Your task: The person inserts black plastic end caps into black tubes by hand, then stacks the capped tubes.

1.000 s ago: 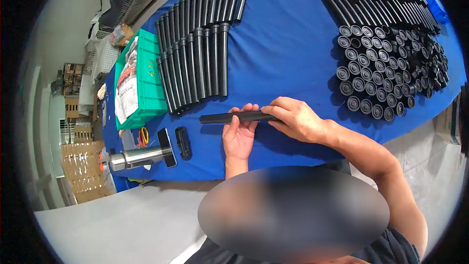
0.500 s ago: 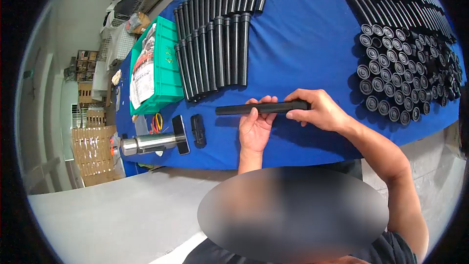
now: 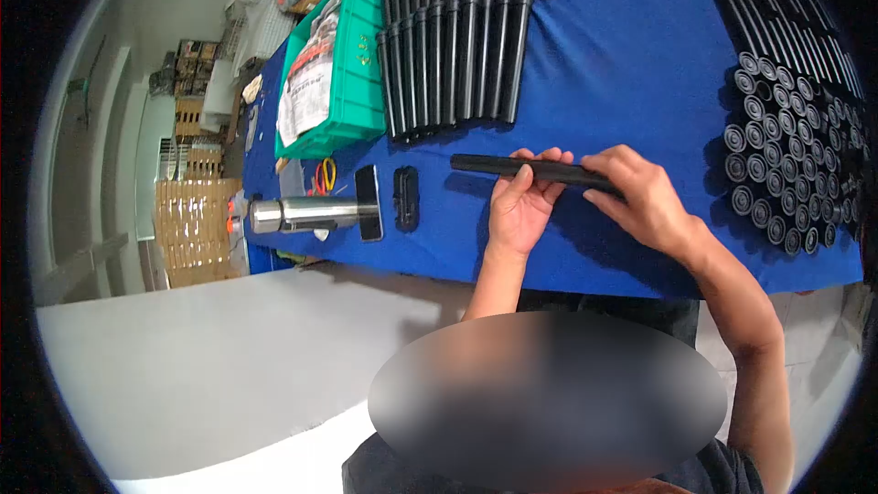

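A black tube [image 3: 485,164] lies nearly level across both hands above the blue cloth. My left hand [image 3: 523,206] holds its middle from below, with the thumb over the near side and the fingers behind. My right hand [image 3: 640,197] is wrapped over the tube's right end, which is mostly hidden under the fingers. Beyond my hands, rows of similar black tubes [image 3: 468,55] lie side by side. At the right stands a cluster of round black caps or tube ends [image 3: 776,151] with ringed faces.
Left of the tube rows is a green crate [image 3: 357,69] holding printed paper. Near the front edge lie a steel flask [image 3: 311,214], a phone [image 3: 369,203], a black case [image 3: 406,198] and yellow-handled scissors [image 3: 328,175]. Thin black rods [image 3: 777,14] fill the far right.
The camera view has shifted, so the table items appear farther right and mostly higher. The tube now slopes down slightly to the right, and my right hand covers its end more.
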`<state>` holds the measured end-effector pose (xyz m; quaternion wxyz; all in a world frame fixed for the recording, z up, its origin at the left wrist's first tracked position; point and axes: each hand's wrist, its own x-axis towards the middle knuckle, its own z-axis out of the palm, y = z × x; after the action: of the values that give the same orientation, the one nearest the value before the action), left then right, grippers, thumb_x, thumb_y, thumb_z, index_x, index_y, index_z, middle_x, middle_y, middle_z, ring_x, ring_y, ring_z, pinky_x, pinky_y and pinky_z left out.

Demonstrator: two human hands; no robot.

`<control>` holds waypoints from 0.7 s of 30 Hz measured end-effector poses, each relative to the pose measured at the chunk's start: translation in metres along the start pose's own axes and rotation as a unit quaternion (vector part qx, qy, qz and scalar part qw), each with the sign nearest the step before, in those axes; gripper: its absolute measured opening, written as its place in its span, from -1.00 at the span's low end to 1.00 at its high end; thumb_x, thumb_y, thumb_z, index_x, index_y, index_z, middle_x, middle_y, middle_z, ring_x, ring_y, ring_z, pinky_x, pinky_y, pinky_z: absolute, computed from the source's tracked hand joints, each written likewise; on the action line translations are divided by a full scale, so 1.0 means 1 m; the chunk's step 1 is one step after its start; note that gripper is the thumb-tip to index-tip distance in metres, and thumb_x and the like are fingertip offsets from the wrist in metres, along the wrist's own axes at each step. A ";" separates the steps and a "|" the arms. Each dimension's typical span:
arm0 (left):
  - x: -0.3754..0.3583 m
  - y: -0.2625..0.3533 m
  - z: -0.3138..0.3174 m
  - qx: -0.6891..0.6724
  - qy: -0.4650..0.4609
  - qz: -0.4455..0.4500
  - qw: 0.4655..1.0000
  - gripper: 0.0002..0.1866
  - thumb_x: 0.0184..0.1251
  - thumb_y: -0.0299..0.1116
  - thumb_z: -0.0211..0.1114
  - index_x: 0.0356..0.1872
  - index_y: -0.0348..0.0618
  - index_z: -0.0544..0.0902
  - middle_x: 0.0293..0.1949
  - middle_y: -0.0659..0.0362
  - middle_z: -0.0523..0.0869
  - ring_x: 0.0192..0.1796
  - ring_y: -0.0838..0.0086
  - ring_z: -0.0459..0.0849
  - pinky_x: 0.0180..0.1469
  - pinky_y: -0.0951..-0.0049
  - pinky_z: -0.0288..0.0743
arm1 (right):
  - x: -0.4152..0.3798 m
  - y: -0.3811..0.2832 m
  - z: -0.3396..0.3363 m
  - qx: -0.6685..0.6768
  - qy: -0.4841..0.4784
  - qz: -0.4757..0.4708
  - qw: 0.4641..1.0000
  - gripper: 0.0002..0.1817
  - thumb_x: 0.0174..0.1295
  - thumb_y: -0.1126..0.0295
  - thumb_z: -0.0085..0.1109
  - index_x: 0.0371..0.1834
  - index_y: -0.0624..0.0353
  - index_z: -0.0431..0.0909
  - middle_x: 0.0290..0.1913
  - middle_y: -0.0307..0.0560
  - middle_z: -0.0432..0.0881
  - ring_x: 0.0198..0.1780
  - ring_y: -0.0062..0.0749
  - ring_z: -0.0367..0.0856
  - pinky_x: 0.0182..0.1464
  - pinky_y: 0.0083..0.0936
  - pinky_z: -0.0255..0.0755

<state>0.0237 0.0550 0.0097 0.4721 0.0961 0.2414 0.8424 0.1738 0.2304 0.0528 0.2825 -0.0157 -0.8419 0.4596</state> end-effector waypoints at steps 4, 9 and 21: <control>0.000 -0.001 0.001 0.003 0.008 0.002 1.000 -0.76 0.58 -0.39 0.19 0.16 -0.14 0.62 0.27 -0.16 0.63 0.42 -0.03 0.52 0.44 -0.04 0.51 | 0.011 -0.011 -0.018 0.236 -0.119 0.354 0.897 -0.60 0.22 0.48 0.40 0.13 0.27 0.60 -0.21 0.04 0.67 -0.19 -0.13 0.73 -0.15 -0.36 0.60; 0.000 -0.001 0.000 -0.007 0.012 -0.001 1.000 -0.77 0.58 -0.39 0.18 0.14 -0.15 0.63 0.25 -0.17 0.64 0.41 -0.04 0.53 0.41 -0.05 0.54 | 0.001 -0.001 0.000 0.059 -0.036 0.074 0.995 -0.51 0.22 0.52 0.42 0.23 0.28 0.54 -0.12 -0.04 0.69 -0.26 -0.39 0.69 -0.21 -0.44 0.59; 0.001 -0.001 0.002 -0.012 0.007 0.004 1.000 -0.78 0.57 -0.43 0.19 0.14 -0.14 0.63 0.24 -0.17 0.65 0.40 -0.05 0.54 0.41 -0.07 0.53 | 0.006 -0.008 -0.010 0.088 -0.074 0.160 0.981 -0.58 0.18 0.46 0.43 0.11 0.24 0.58 -0.07 0.11 0.67 -0.06 0.06 0.70 -0.07 -0.27 0.62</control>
<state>0.0245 0.0563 0.0110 0.4680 0.0855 0.2342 0.8478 0.1755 0.2349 0.0653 0.1431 -0.0911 -0.8034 0.5708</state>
